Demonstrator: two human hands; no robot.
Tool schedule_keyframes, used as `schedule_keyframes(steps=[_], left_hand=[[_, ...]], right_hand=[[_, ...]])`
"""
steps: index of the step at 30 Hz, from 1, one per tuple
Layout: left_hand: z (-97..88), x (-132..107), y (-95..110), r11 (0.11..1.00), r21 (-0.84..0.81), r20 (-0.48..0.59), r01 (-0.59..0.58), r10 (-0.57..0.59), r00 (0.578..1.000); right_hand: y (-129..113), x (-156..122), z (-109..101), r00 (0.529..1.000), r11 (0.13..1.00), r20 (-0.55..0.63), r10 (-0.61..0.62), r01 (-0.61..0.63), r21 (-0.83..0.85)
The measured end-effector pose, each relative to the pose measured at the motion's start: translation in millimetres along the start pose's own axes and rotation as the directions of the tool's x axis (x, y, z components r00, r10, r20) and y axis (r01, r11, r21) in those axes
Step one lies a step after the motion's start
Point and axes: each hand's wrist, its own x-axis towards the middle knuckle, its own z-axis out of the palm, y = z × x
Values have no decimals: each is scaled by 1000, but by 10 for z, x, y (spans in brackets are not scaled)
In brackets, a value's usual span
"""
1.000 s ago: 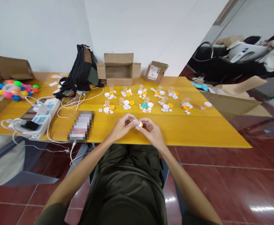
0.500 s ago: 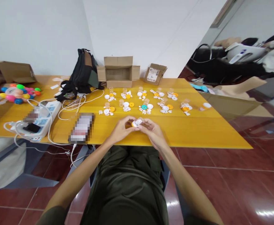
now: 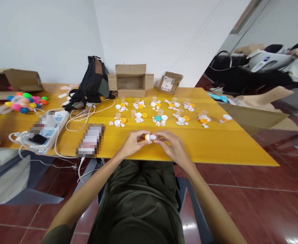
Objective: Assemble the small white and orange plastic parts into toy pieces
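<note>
Between my two hands, just above the front part of the table, is a small clear plastic cup with an orange-and-white lid (image 3: 150, 137), lying sideways with white bits showing at its clear part. My left hand (image 3: 133, 143) pinches the orange lid end with thumb and fingers. At the clear end, my right hand (image 3: 172, 145) has its thumb and fingertips closed on the cup. Beyond them, two rows of loose parts hold clear cups (image 3: 133, 113), white discs (image 3: 181, 120), perforated white pieces (image 3: 160, 123), orange lids (image 3: 144, 115) and a teal lid (image 3: 158, 118).
A capped cup (image 3: 225, 118) stands at the right. Leftward are a phone (image 3: 90, 139), a power strip (image 3: 58, 123) with cables and colourful balls (image 3: 24, 101). A backpack (image 3: 93, 81), an open carton (image 3: 130, 93) and a small box (image 3: 169, 83) line the wall.
The cup in my hands has turned from a slant to nearly level, lid towards the left. My right hand has shifted slightly right. The whole view has dropped a little.
</note>
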Motion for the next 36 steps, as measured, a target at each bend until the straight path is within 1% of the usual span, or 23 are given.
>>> schedule_keyframes(steps=[2, 4, 8, 11, 13, 15, 17, 21, 24, 28, 31, 33, 36], left_hand=[[-1, 4, -7, 1000, 1, 3, 6, -6, 1000], [1, 4, -9, 1000, -1, 1, 1, -1, 1000], [5, -3, 2, 1000, 14, 11, -17, 17, 1000], [5, -3, 5, 999, 38, 11, -26, 25, 1000], [3, -1, 3, 999, 37, 13, -32, 31, 999], [0, 0, 2, 999, 10, 17, -34, 34, 999], [-3, 0, 7, 999, -29, 28, -19, 20, 999], [-5, -5, 34, 995, -83, 69, 52, -47, 997], [-3, -9, 46, 993, -94, 82, 74, -66, 994], [-3, -12, 46, 996, -71, 69, 49, -44, 997], [-9, -9, 52, 998, -53, 84, 26, -21, 996], [-16, -2, 58, 997, -65, 112, 32, -24, 993], [-25, 13, 58, 992, -101, 152, 72, -56, 987]], right_hand=[[11, 2, -25, 999, 999, 13, -45, 45, -5], [27, 3, -37, 998, 998, 12, -56, 56, -3], [38, 19, -26, 1000, 1000, 6, 9, -9, -23], [15, 48, -17, 997, 997, 41, 66, -64, -41], [1, 67, -19, 995, 996, 61, 74, -72, -43], [-4, 75, -25, 997, 998, 67, 42, -40, -40], [2, 68, -34, 998, 999, 61, -25, 28, -42], [14, 37, -59, 987, 987, 71, -141, 146, -71], [25, 32, -74, 981, 981, 96, -167, 175, -84], [64, 54, -81, 981, 980, 93, -170, 178, -85], [101, 63, -91, 975, 975, 115, -190, 201, -90], [120, 57, -103, 965, 964, 134, -228, 243, -111], [142, 36, -123, 936, 925, 160, -314, 340, -170]])
